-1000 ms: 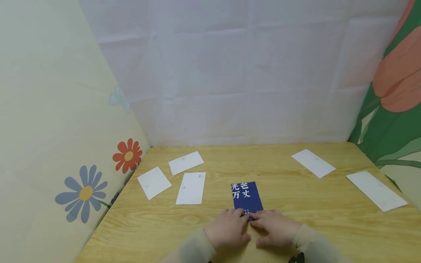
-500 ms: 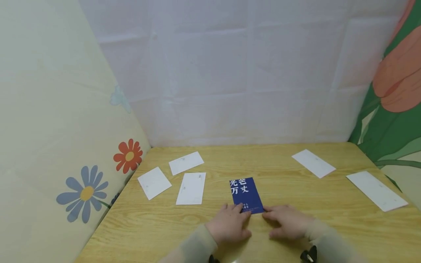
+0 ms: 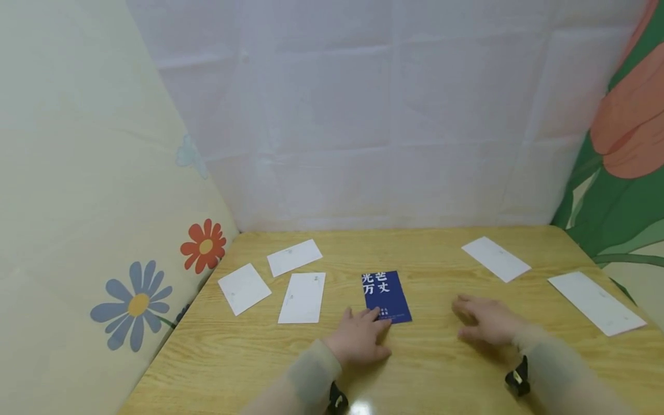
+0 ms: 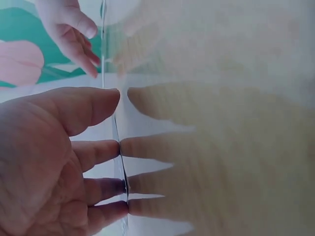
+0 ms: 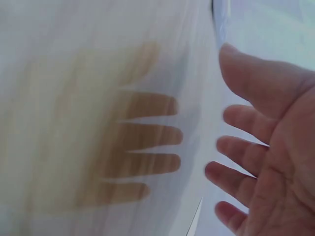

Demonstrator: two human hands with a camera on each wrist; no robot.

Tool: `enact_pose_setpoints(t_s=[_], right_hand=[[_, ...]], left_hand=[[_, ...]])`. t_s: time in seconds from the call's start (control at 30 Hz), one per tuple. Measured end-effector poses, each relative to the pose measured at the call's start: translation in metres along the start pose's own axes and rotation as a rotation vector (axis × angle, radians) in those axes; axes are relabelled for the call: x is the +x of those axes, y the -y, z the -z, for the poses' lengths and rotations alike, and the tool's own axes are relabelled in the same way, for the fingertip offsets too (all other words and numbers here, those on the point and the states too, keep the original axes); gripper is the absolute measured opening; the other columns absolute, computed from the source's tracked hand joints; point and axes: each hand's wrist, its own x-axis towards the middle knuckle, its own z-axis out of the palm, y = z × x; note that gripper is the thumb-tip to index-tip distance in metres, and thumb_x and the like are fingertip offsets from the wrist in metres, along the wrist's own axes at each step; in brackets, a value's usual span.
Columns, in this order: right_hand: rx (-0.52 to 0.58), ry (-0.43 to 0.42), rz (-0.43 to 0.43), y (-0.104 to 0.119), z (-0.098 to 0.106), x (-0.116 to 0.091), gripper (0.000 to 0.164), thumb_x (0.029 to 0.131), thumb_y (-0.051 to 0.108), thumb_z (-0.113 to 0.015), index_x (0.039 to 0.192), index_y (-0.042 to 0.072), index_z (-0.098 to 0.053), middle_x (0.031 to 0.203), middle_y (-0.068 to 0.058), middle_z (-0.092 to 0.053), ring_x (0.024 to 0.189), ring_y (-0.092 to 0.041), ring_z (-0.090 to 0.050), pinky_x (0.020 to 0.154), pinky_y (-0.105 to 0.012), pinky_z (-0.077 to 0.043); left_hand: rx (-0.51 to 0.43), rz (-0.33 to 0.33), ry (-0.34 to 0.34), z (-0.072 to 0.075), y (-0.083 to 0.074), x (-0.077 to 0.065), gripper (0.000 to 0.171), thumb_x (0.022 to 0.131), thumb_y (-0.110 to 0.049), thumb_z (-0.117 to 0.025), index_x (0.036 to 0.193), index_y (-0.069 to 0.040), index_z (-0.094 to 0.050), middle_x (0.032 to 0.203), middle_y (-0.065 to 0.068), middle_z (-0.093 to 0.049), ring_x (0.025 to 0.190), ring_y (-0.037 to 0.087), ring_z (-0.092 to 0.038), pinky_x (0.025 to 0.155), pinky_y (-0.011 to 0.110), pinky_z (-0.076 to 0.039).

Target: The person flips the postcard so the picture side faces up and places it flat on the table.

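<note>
Wooden worktop [image 3: 425, 374]: the left grip [image 3: 357, 339], loosely spread, touches the blue card [image 3: 388, 297] ahead; right grip [image 3: 486, 320] hovers unclenched, white cards [image 3: 496, 259] beyond it.

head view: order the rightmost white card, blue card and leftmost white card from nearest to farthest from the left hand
From the left hand:
1. Blue card: straight ahead, its near left corner under the fingers.
2. Leftmost white card: ahead and to the left.
3. Rightmost white card: far over to the right, beyond the right hand.
</note>
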Motion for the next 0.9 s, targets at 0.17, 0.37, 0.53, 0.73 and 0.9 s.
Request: enact_pose_setpoints(t_s=[0.17, 0.37, 0.53, 0.73, 0.9], right_hand=[[-0.025, -0.054, -0.081, -0.027, 0.01, 0.0, 0.068, 0.087, 0.036, -0.069, 0.136, -0.006, -0.047, 0.141, -0.034, -0.038, 0.125, -0.054, -0.038, 0.095, -0.069, -0.031], [-0.031, -0.103, -0.177, -0.052, 0.019, 0.001, 0.072, 0.089, 0.038, -0.066, 0.138, -0.009, -0.041, 0.143, -0.038, -0.03, 0.125, -0.058, -0.032, 0.094, -0.071, -0.029], [-0.032, -0.083, -0.263, -0.066, 0.024, 0.005, 0.076, 0.092, 0.041, -0.061, 0.142, -0.009, -0.035, 0.145, -0.039, -0.023, 0.127, -0.059, -0.027, 0.094, -0.072, -0.026], [0.02, -0.041, -0.359, -0.075, 0.028, 0.007, 0.082, 0.093, 0.047, -0.056, 0.143, -0.012, -0.029, 0.145, -0.041, -0.015, 0.129, -0.061, -0.018, 0.096, -0.075, -0.017], [0.03, -0.027, -0.39, -0.078, 0.028, 0.008, 0.082, 0.094, 0.049, -0.053, 0.141, -0.014, -0.03, 0.145, -0.041, -0.015, 0.13, -0.06, -0.017, 0.097, -0.075, -0.015]], left_hand=[[-0.011, 0.02, 0.009, 0.001, 0.005, 0.006, 0.062, 0.089, -0.053, -0.057, 0.143, -0.024, -0.047, 0.152, 0.007, -0.035, 0.138, 0.028, -0.034, 0.109, 0.061, -0.019], [-0.033, 0.047, 0.027, 0.004, 0.009, 0.014, 0.062, 0.089, -0.055, -0.056, 0.143, -0.027, -0.046, 0.154, 0.004, -0.033, 0.14, 0.027, -0.032, 0.11, 0.061, -0.017], [-0.054, 0.062, 0.033, 0.006, 0.012, 0.02, 0.062, 0.089, -0.054, -0.057, 0.144, -0.026, -0.046, 0.154, 0.004, -0.032, 0.14, 0.028, -0.03, 0.109, 0.062, -0.017], [-0.064, 0.062, 0.028, 0.006, 0.017, 0.025, 0.06, 0.089, -0.053, -0.056, 0.143, -0.027, -0.047, 0.154, 0.003, -0.032, 0.141, 0.026, -0.03, 0.109, 0.062, -0.017], [-0.048, 0.053, 0.03, 0.008, 0.022, 0.034, 0.059, 0.089, -0.051, -0.055, 0.143, -0.027, -0.048, 0.153, 0.002, -0.034, 0.14, 0.025, -0.031, 0.11, 0.06, -0.017]])
